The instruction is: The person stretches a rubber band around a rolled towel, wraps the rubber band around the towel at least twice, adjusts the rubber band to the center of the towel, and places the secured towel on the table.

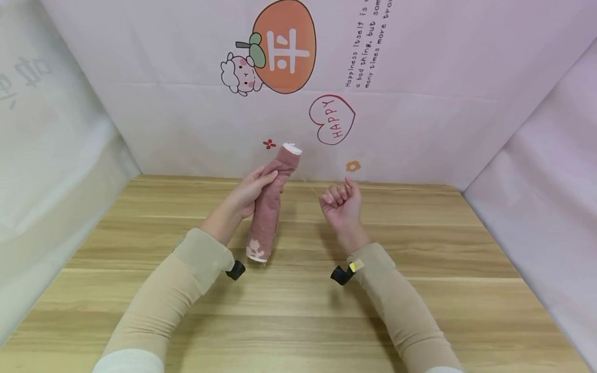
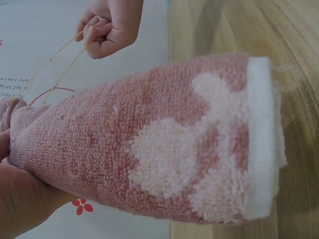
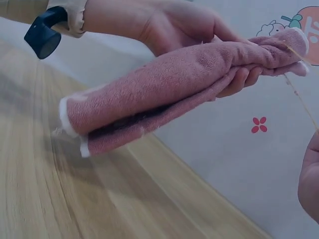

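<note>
A pink towel (image 1: 265, 220) with white edges and a pale plant-like pattern is rolled lengthwise and held tilted above the table. My left hand (image 1: 250, 190) grips it around its narrower upper part, thumb across the front. In the left wrist view, the towel's loose lower end (image 2: 164, 149) fills the middle. Two strands of a thin yellow string (image 2: 68, 68) run taut from the towel's gathered part to my right hand (image 1: 342, 206). That hand's fingers are curled on the strands, apart from the towel. The right wrist view shows the string (image 3: 302, 102) leaving the towel's bunched end.
Below the hands lies a wood-grain table (image 1: 298, 331). A white printed cloth (image 1: 186, 114) stands behind it, with further cloth walls at the left and right. A black wrist camera (image 1: 236, 270) sits beside the left cuff, another (image 1: 342, 275) beside the right.
</note>
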Demonstrator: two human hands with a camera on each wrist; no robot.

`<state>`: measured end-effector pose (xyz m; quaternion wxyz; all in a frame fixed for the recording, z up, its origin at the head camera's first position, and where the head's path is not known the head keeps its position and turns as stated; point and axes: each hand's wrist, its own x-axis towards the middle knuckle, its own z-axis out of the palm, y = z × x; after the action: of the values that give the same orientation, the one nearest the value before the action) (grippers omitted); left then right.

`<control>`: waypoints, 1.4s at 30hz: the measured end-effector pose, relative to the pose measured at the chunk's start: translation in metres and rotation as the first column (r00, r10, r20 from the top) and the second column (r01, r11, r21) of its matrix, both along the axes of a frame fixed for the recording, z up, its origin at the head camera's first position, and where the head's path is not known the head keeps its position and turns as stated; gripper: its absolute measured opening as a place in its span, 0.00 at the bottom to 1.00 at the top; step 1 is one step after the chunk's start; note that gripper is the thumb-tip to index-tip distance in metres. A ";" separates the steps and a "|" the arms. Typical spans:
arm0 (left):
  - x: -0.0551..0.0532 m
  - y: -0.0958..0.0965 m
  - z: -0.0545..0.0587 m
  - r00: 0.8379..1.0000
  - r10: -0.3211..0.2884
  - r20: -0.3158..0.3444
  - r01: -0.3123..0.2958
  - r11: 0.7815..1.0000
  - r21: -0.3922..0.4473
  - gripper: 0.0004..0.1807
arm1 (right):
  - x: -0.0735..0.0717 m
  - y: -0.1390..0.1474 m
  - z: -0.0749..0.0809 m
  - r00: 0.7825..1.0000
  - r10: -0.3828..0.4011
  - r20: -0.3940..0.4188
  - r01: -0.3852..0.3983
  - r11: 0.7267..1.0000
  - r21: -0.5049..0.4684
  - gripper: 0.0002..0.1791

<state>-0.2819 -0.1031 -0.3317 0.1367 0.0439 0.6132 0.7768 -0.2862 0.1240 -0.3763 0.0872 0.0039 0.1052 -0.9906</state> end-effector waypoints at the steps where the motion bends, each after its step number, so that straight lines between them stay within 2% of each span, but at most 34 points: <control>1: 0.000 0.000 0.000 1.000 -0.005 -0.001 0.005 1.000 -0.002 0.28 | 0.000 0.000 0.000 1.000 0.004 0.003 -0.004 1.000 -0.008 0.33; 9: 0.001 0.001 0.000 0.997 -0.067 -0.027 0.066 0.997 -0.028 0.28 | -0.002 -0.003 0.003 0.998 0.057 -0.033 -0.060 0.996 -0.070 0.23; 13: 0.000 -0.001 -0.001 0.994 -0.086 -0.067 0.082 0.995 -0.055 0.28 | -0.001 -0.006 0.006 0.992 0.114 -0.045 -0.117 0.991 -0.064 0.26; 17: 0.001 -0.003 -0.001 0.991 -0.101 -0.085 0.091 0.990 -0.110 0.28 | -0.001 -0.008 0.010 0.981 0.191 0.028 -0.190 0.981 -0.051 0.29; 21: 0.005 -0.003 -0.001 0.985 -0.148 -0.084 0.131 0.975 -0.179 0.29 | -0.002 -0.008 0.016 0.973 0.199 0.115 -0.191 0.979 -0.078 0.27; 24: 0.006 -0.002 -0.001 0.979 -0.179 -0.099 0.156 0.966 -0.206 0.29 | -0.001 -0.006 0.020 0.975 0.176 0.138 -0.164 0.982 -0.099 0.28; 27: 0.007 -0.002 -0.001 0.973 -0.199 -0.114 0.171 0.961 -0.216 0.29 | 0.000 -0.005 0.023 0.980 0.117 0.158 -0.103 0.990 -0.094 0.31; 35: 0.007 -0.002 -0.003 0.958 -0.257 -0.127 0.219 0.943 -0.252 0.27 | 0.004 -0.012 0.028 0.983 -0.038 0.179 0.033 0.999 0.028 0.35; 39: 0.007 -0.002 -0.004 0.951 -0.271 -0.148 0.222 0.933 -0.282 0.26 | 0.006 -0.018 0.029 0.982 -0.115 0.150 0.095 0.987 0.133 0.33; 42: 0.007 -0.002 -0.003 0.951 -0.270 -0.149 0.215 0.927 -0.307 0.26 | 0.007 -0.020 0.028 0.985 -0.153 0.076 0.126 0.953 0.276 0.31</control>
<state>-0.2745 -0.1052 -0.3346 0.1784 0.1728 0.7194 0.6487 -0.2789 0.1042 -0.3484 0.0206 0.0710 0.2342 -0.9694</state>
